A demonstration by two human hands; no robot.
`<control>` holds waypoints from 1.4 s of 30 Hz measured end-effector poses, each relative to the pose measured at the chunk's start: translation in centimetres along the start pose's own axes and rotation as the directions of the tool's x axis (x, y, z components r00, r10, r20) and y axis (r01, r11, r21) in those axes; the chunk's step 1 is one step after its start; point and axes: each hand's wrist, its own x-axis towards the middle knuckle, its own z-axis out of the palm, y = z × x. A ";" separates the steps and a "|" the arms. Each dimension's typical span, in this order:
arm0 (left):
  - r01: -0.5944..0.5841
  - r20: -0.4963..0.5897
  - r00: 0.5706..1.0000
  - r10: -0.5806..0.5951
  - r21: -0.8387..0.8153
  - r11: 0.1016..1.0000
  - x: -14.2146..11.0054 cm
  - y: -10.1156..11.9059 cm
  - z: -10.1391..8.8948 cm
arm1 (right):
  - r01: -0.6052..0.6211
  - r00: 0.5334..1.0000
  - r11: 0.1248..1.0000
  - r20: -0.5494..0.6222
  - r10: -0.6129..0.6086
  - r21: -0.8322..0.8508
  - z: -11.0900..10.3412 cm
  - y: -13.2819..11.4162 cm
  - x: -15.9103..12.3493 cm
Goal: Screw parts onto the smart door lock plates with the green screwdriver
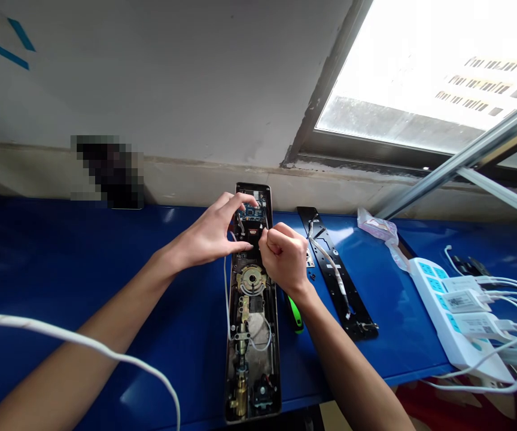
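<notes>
An opened door-lock body lies lengthwise on the blue bench, its brass gear, wires and a small circuit board exposed. My left hand rests over the lock's upper part, fingers bent, fingertips touching the area by the circuit board. My right hand is closed in a fist-like pinch just to the right of the same spot; what it pinches is too small to make out.
A green-handled tool lies beside the lock under my right wrist. A black metal plate with a white cable lies to the right. Farther right are a plastic bag and a white power strip with chargers. A white cable crosses my left forearm.
</notes>
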 end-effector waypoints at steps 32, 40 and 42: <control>-0.009 0.008 1.000 0.009 0.011 1.000 -0.2 0.0 0.0 | -0.032 0.999 0.998 0.003 0.033 -0.056 -0.1 -0.3 -0.1; 0.004 0.009 1.000 -0.004 0.008 1.000 -0.1 0.0 0.1 | -0.006 1.000 0.998 0.018 0.007 -0.056 0.1 0.1 -0.1; 0.003 0.008 1.000 -0.003 0.006 1.000 -0.2 0.0 0.1 | 0.004 1.000 0.999 0.014 -0.004 -0.042 0.0 0.1 -0.3</control>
